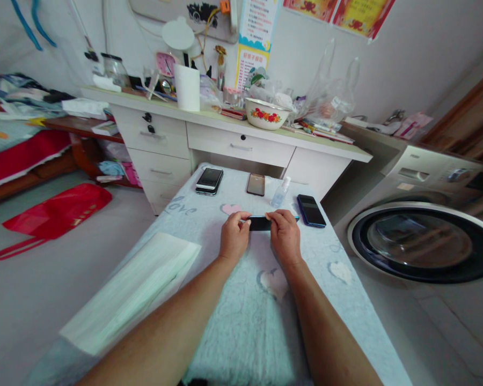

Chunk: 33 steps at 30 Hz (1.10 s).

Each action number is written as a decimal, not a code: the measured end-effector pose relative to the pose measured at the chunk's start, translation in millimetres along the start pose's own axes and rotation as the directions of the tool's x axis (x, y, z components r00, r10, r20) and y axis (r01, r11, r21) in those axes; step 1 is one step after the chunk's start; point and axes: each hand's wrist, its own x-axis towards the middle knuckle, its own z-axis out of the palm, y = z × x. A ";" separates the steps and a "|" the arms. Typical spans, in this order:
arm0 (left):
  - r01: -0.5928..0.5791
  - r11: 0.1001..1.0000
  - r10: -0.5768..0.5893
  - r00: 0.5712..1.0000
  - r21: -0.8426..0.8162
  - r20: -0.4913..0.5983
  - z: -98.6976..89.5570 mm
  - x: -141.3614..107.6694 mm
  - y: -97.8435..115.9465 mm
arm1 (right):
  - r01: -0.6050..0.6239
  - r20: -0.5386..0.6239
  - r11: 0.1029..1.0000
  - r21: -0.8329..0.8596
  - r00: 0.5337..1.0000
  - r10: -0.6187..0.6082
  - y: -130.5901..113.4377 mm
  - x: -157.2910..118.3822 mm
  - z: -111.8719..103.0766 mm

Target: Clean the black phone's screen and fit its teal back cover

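Note:
A dark smartphone [260, 223] lies sideways between my hands, just above the cloth-covered table. My left hand [235, 236] pinches its left end. Closed round its right end is my right hand [285, 236], with a small tan bit [268, 216] at its fingertips that I cannot make out. Beyond the hands stands a clear spray bottle [280, 193], next to a phone case [256, 184]. Another dark phone [311, 210] rests to the right of my right hand. Farther left, two phones [210, 180] lie stacked.
The table [241, 332] has a pale blue cloth, with folded white fabric [132, 292] on its left side. Behind it stands a white desk [161, 155] bearing a flowered bowl [266, 114] and a paper roll [187, 88]. A washing machine [410, 171] is at right; a red bag [60, 212] lies on the floor.

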 end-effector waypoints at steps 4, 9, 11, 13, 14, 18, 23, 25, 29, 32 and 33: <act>0.018 1.000 -0.018 1.000 0.002 0.004 -0.1 0.3 1.1 | -0.025 -0.020 1.000 -0.010 0.999 0.024 7.0 0.1 -2.9; 0.021 1.000 -0.021 1.000 0.003 -0.003 -0.5 0.2 2.7 | -0.056 -0.039 0.998 -0.030 0.998 0.055 11.9 1.3 -6.1; 0.019 1.000 -0.019 1.000 -0.001 -0.007 -0.5 0.2 2.2 | -0.063 -0.044 0.997 -0.037 0.997 0.062 11.9 1.3 -6.6; 0.018 1.000 -0.018 1.000 -0.003 -0.008 -0.2 0.3 1.4 | -0.065 -0.049 0.997 -0.039 0.997 0.063 11.2 1.0 -6.1; 0.019 1.000 -0.019 1.000 -0.003 -0.008 0.0 0.3 0.9 | -0.063 -0.048 0.997 -0.039 0.997 0.061 10.6 0.7 -5.4; 0.023 1.000 -0.023 1.000 -0.005 0.001 0.8 0.5 0.0 | -0.036 -0.040 0.999 -0.031 0.999 0.035 6.3 -0.4 -0.6; 0.013 1.000 -0.013 1.000 -0.018 0.002 0.4 0.5 0.8 | 0.008 -0.027 1.000 -0.002 1.000 -0.008 -5.2 -0.3 5.3; 0.008 1.000 -0.008 1.000 -0.014 0.000 0.3 0.6 0.9 | 0.015 -0.011 1.000 0.009 1.000 -0.015 -10.1 -0.2 7.5; 0.013 1.000 -0.013 1.000 -0.010 0.005 0.7 0.6 -0.2 | 0.035 0.020 0.999 0.024 0.999 -0.036 -17.6 -0.5 12.8; 0.013 1.000 -0.013 1.000 -0.020 0.014 0.9 0.4 -0.9 | 0.055 0.040 0.998 0.033 0.998 -0.056 -22.1 -0.9 16.2; 0.012 1.000 -0.011 1.000 -0.023 0.016 0.8 0.2 -0.9 | 0.060 0.049 0.998 0.037 0.997 -0.062 -23.6 -0.9 16.9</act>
